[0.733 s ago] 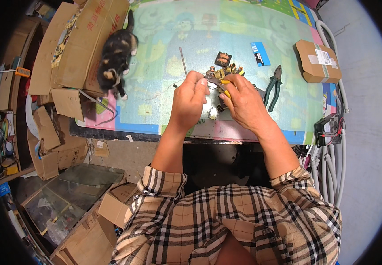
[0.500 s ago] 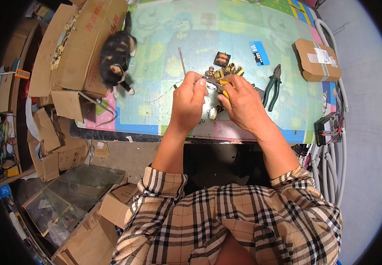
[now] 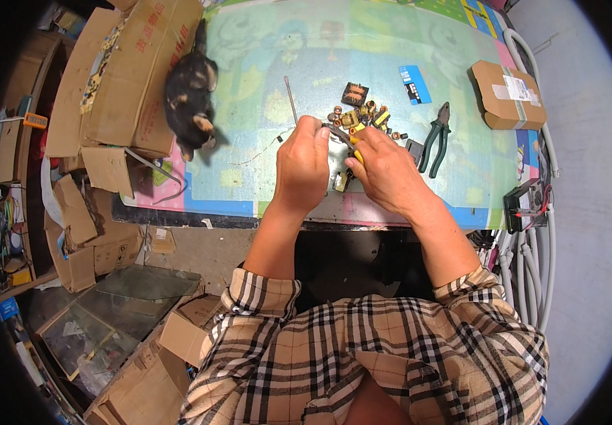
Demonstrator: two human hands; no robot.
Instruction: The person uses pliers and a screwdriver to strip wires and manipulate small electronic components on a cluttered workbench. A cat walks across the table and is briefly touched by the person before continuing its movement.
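Note:
My right hand (image 3: 389,170) is wrapped round the yellow handles of a small pair of pliers (image 3: 339,133). Their dark jaws point up and left, to the fingertips of my left hand (image 3: 301,164). That hand is closed, thumb against the fingers; what it pinches is hidden. Just beyond both hands lies a pile of small electronic parts (image 3: 352,119), coils and transformers among them. A copper-wound coil block (image 3: 355,93) sits behind the pile. Below the pliers, between my wrists, a few more parts (image 3: 341,181) partly show.
Green-handled pliers (image 3: 434,142) lie right of my hands, with a blue card (image 3: 414,85) farther back. A thin screwdriver (image 3: 291,98) is at the left. A cat (image 3: 191,99) stands beside a large carton (image 3: 136,78). A small cardboard box (image 3: 509,95) rests at the right edge.
The yellow-handled pliers have tilted, with their handles swinging a little down toward me. My right fingers shifted with them. The cat has lowered its head and drawn in its front paw.

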